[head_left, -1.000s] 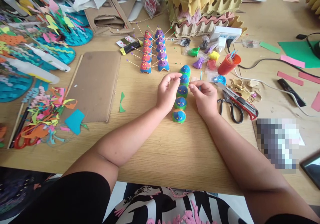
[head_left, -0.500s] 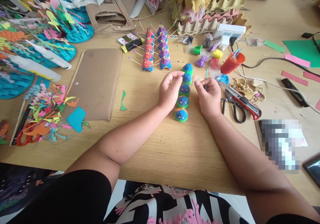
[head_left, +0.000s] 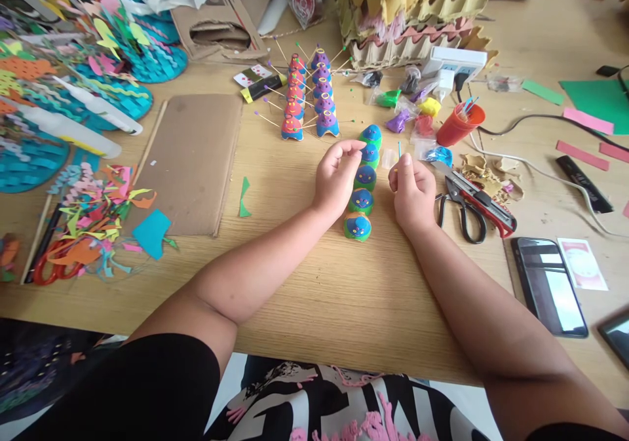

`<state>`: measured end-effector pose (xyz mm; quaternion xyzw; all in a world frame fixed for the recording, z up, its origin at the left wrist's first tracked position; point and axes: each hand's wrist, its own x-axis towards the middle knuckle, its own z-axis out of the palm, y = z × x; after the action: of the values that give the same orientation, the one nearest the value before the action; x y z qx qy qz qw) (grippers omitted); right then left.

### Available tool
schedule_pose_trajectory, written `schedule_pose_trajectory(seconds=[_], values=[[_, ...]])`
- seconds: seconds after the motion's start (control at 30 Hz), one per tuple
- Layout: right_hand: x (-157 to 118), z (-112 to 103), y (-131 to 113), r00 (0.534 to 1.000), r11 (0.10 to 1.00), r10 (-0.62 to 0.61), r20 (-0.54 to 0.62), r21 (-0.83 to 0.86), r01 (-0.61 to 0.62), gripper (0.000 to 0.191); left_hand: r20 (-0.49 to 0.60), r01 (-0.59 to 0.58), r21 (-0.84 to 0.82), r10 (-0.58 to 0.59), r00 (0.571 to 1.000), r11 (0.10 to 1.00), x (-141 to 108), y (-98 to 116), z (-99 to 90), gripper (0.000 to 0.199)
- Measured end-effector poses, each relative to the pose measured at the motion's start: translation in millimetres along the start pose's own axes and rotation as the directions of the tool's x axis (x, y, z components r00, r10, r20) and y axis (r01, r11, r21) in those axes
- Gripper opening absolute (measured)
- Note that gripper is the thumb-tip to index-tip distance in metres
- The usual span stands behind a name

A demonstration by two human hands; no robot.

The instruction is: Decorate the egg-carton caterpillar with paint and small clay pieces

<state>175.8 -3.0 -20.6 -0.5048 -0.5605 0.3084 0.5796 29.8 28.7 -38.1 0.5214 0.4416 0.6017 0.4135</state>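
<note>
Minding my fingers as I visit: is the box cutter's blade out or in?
Out: a grey blade sticks past the end of the red-and-grey box cutter.

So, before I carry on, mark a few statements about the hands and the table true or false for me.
1. The blue-and-green figures stand in a row between the left hand and the right hand. True.
2. That row has three figures. False: it has five.
3. The right hand holds the box cutter. False: the box cutter lies clear of it; the right hand holds a thin blue stick.
4. The red figures are left of the purple figures. True.
5. The orange cup has nothing in it. False: blue sticks poke out.
</note>
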Motion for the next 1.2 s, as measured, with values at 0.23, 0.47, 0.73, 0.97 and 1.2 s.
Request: schedule_pose_trajectory(seconds=[0.23, 0.47, 0.73, 0.97, 1.2], values=[[2.6, -0.8, 8.2, 1.000, 1.000, -0.001, 0.014, 0.013, 0.001, 0.052, 0.006, -0.006, -0.040, 0.007, 1.000, 0.999, -0.6, -2.0, 0.1, 0.018], [3.4, -0.6, 9.5, 1.000, 0.998, 0.027, 0.009, 0.051, -0.027, 0.050, 0.029, -0.048, -0.019, 0.048, 0.998, 0.999, -0.8, -4.6, -0.7, 0.024], [0.9, -1.2, -4.0, 0.999, 0.998, 0.035, -0.029, 0.058, -0.033, 0.064, 0.220, -0.392, 0.298, 0.336, 0.916, 0.871, -11.7, 17.9, -1.4, 0.025], [-0.4, 0.3, -6.6, 0.999, 0.992, 0.021, 0.027, 0.123, -0.024, 0.065, 0.294, -0.465, 0.421, 0.368, 0.882, 0.779, -12.2, 19.8, -0.5, 0.018], [-0.4, -0.3, -3.6, 0.997, 0.986, 0.027, 0.070, 0.163, -0.039, 0.059, 0.202, -0.438, 0.394, 0.389, 0.899, 0.808, -9.6, 13.3, -0.6, 0.012]])
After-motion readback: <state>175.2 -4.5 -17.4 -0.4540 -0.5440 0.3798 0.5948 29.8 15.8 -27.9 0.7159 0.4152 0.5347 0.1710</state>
